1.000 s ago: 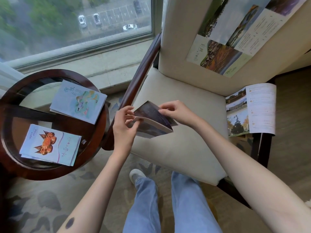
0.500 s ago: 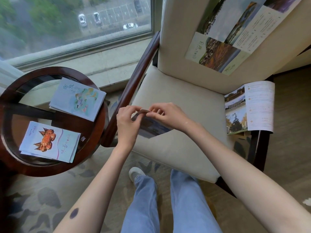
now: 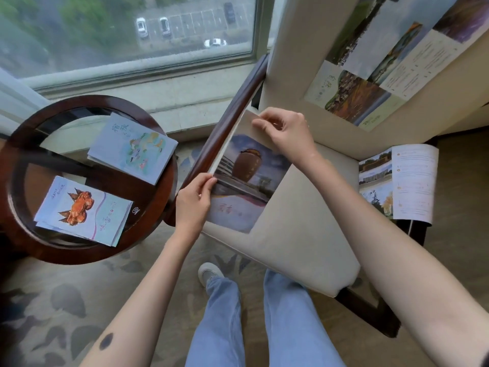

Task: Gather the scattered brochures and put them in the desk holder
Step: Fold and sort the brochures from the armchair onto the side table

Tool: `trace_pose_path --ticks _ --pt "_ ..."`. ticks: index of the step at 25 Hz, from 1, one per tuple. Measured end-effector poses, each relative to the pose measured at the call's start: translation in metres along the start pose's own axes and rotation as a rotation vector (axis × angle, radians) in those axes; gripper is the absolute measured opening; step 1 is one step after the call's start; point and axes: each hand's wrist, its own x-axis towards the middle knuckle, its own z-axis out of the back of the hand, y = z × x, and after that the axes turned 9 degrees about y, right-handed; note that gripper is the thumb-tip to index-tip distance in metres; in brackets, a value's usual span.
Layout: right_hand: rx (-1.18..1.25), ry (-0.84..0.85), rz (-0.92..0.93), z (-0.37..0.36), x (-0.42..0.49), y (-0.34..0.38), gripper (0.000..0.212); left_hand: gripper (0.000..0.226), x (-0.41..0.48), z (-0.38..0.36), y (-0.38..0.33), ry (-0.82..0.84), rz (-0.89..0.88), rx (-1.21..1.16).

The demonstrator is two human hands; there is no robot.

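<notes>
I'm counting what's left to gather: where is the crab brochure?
In the head view, the crab brochure lies at the left on the round side table, nearer the person than the blue brochure.

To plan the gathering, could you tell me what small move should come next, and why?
Probably let the left hand keep the building brochure and free the right hand for the open brochure at the seat's right edge: both hands pinch one brochure, others lie ungathered.

Two brochures (image 3: 105, 178) on the round table (image 3: 23, 242), left of the armchair (image 3: 299, 234)
</notes>
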Motion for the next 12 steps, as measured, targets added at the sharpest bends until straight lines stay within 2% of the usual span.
trace_pose_path --ticks 3,6,8,10,12 --pt "0.072 0.100 -0.013 -0.022 0.018 0.022 0.012 0.016 -0.009 0.025 0.010 -0.260 0.088 -0.056" --pt "0.262 0.210 -0.035 -0.056 0.030 0.053 0.010 0.018 -0.024 0.057 0.022 -0.376 0.167 -0.101" --pt "0.422 0.191 -0.104 -0.089 0.034 0.081 0.008 0.018 -0.035 0.080 0.033 -0.467 0.206 -0.138" --pt "0.566 0.208 -0.176 -0.125 0.035 0.111 0.017 0.019 -0.045 0.100 0.045 -0.572 0.262 -0.181" --pt "0.575 0.290 -0.205 -0.165 0.032 0.137 0.015 0.021 -0.052 0.119 0.061 -0.664 0.334 -0.267"
